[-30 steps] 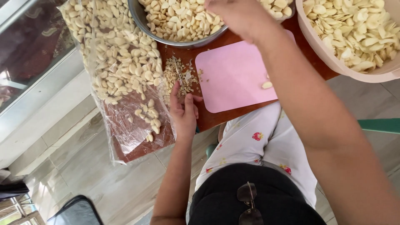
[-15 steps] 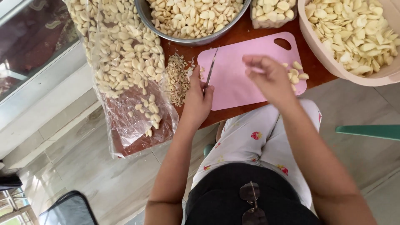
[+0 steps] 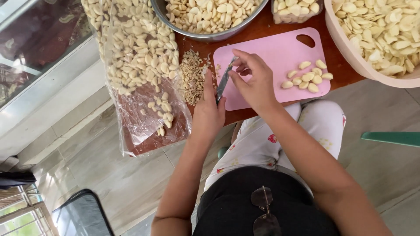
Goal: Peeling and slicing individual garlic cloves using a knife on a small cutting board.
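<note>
Knife work at pink cutting board, frame centre.
Left hand fingers clamped on knife; right hand fingers pinched together at blade. Peeled garlic cloves lie right of it.

Clear plastic bag, table's left

On the counter, the cutting board lies between a heap of trimmings on its left and a big tub on its right. A metal bowl sits behind the board, a bag of cloves lies far left, and loose cloves rest on the board's right part.
</note>
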